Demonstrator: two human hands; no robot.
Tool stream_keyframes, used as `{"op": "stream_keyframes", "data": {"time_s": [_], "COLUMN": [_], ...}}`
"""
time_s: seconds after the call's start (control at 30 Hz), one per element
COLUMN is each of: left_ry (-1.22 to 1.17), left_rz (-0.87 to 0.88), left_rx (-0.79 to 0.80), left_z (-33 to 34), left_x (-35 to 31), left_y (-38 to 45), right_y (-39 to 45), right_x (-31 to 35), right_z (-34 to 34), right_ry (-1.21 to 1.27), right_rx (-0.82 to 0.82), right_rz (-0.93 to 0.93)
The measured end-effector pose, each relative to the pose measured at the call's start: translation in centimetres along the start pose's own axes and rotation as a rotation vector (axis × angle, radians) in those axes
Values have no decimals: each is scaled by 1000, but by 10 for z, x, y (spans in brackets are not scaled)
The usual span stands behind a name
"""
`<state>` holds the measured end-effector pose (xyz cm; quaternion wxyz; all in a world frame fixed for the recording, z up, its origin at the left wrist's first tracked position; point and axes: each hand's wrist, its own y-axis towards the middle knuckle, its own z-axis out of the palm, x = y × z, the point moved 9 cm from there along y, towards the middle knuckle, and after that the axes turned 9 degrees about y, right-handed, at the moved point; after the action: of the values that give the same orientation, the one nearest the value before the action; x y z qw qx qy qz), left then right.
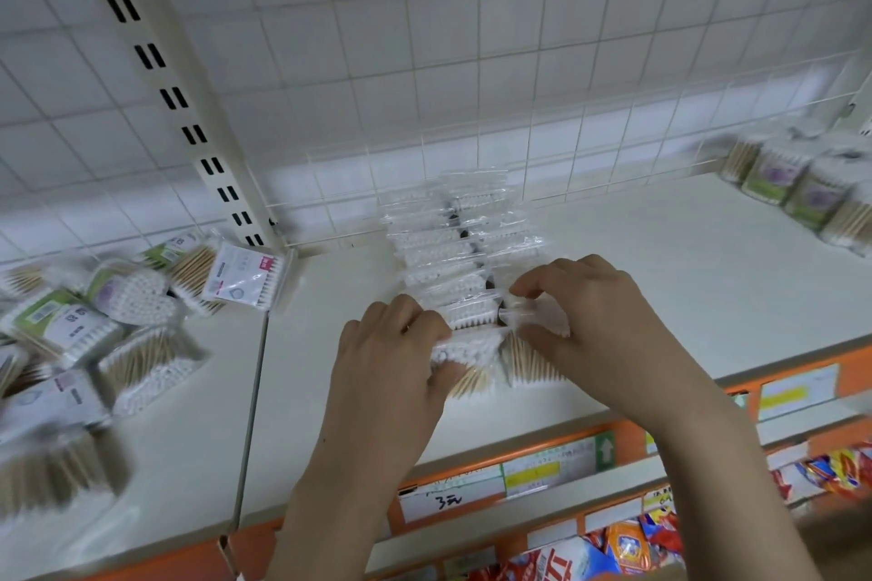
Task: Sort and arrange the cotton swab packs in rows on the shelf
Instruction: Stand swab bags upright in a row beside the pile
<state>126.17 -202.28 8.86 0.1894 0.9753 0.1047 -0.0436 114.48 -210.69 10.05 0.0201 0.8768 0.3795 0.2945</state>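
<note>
Head view of a white shelf board point(660, 278) backed by a white wire grid point(472, 61).

Left hand point(391, 359): fingers curled over the front pack point(465, 351) of a row, thumb beneath it, gripping its clear wrap; white swab tips up, wooden sticks toward the wrist.

Right hand point(594, 321): forefinger and thumb pinching a neighbouring clear pack point(533, 361), just beside the left hand's pack and touching it.

Beyond both hands: double row of clear swab packs point(457, 245), overlapped like tiles, running back to the wire grid.

Far left of the left hand, past the shelf seam: loose heap of swab packs point(94, 335), green-labelled and clear, lying at mixed angles; one pink-labelled pack point(245, 276) at the heap's near edge, tilted against the slotted upright point(188, 118).

Far right of the right hand, at the back corner: short line of green-and-purple labelled packs point(802, 193), blurred.

Below the wrists: orange shelf edge point(623, 434) with price labels point(453, 495); beneath it, colourful snack bags point(627, 543).
</note>
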Motion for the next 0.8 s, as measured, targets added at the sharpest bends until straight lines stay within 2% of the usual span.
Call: {"op": "stream_keyframes", "data": {"time_s": [0.13,0.8], "left_ry": [-13,0], "left_rz": [-8,6], "left_rx": [5,-21], "left_z": [1,-4], "left_x": [1,8], "left_y": [1,-1], "right_y": [-1,5], "right_x": [-1,10], "right_z": [6,7], "right_ry": [-62,-28], "right_rx": [72,63], "right_rz": [-1,-25]}}
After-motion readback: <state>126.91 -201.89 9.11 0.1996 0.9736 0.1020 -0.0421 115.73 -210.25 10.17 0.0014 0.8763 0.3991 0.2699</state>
